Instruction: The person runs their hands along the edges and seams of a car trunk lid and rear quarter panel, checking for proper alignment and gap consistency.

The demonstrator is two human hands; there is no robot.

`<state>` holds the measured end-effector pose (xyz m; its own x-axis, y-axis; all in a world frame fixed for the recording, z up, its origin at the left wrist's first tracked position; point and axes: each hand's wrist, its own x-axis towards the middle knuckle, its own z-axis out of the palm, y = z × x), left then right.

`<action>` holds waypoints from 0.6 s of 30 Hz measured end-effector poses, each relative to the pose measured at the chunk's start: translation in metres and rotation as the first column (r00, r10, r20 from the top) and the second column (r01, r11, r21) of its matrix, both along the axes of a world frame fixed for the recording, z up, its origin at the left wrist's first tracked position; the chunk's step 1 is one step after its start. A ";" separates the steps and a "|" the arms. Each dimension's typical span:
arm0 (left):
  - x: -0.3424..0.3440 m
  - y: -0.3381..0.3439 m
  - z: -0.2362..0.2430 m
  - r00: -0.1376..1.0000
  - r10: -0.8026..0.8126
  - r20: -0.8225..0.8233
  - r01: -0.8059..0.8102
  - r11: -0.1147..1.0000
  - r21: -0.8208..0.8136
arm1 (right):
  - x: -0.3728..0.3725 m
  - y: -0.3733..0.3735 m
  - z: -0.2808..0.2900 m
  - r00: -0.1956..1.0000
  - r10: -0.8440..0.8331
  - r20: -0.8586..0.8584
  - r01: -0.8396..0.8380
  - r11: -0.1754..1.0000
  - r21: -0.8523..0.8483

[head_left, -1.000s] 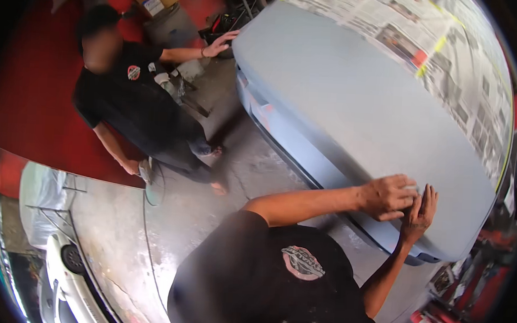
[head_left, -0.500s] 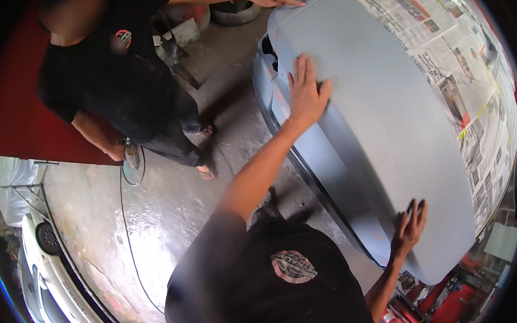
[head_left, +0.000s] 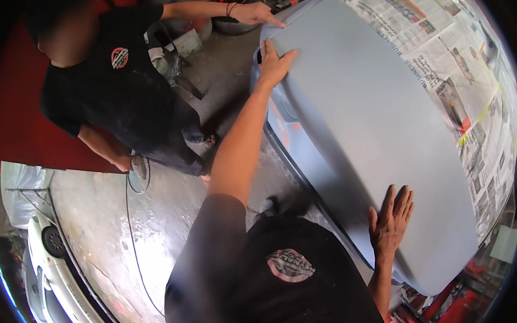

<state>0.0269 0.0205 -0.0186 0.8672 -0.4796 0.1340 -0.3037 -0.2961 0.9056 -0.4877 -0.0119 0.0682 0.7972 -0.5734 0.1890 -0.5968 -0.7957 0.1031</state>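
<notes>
A grey-blue primed car trunk lid (head_left: 383, 127) fills the right half of the head view. My left hand (head_left: 274, 64) rests on its far left edge, palm down with the thumb spread out. At the lid's near end my right hand (head_left: 392, 222) lies flat on the surface, fingers stretched. Neither hand holds anything. A co-worker's hand (head_left: 258, 13) points with one finger at the lid's far corner, close to my left hand. Below the lid, the car's bumper (head_left: 306, 152) shows pale blue-grey with small reddish patches.
Newspaper (head_left: 445, 60) held by yellow tape covers the car beyond the lid. The co-worker (head_left: 122, 90) stands at left, holding a sander-like tool (head_left: 138, 166) with a hose (head_left: 128, 213) trailing over the floor. A white car (head_left: 59, 274) is at lower left; red equipment (head_left: 461, 306) at lower right.
My left hand has slid along the lid toward its far left corner. My right hand has shifted slightly left, its thumb now spread. The co-worker's pointing hand stays near the far corner.
</notes>
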 end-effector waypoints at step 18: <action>-0.010 -0.004 0.007 0.999 0.038 0.023 -0.036 0.995 -0.093 | 0.033 -0.005 0.003 1.000 0.005 -0.010 -0.004 0.990 0.141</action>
